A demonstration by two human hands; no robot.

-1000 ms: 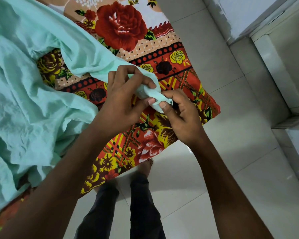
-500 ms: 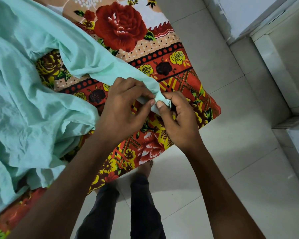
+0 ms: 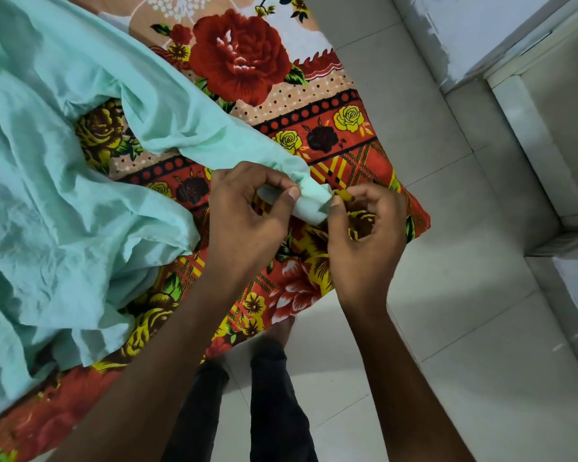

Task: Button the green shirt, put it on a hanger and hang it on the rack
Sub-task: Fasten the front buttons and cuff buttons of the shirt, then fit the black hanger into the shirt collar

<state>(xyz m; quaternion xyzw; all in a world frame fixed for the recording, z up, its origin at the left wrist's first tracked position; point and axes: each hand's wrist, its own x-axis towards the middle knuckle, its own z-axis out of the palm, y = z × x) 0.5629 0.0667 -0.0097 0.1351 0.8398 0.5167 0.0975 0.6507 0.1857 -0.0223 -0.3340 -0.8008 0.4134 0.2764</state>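
The pale green shirt (image 3: 57, 201) lies crumpled over the left of a floral-covered bed. One sleeve stretches right toward the bed's corner, ending in a cuff (image 3: 312, 200). My left hand (image 3: 247, 221) pinches the cuff's left side between thumb and fingers. My right hand (image 3: 364, 235) touches the cuff's right end with thumb and fingertip, the other fingers curled. No hanger or rack is in view.
The bed sheet (image 3: 344, 151) is red and orange with roses; its corner sits right of my hands. Pale tiled floor (image 3: 464, 328) lies right and below. My legs and a bare foot (image 3: 277, 331) stand by the bed. A white wall base and door frame (image 3: 528, 135) run along the right.
Both hands have shifted slightly down along the cuff. The right hand's grip has loosened to a fingertip pinch at the cuff's end, and more of the cuff shows between the hands.
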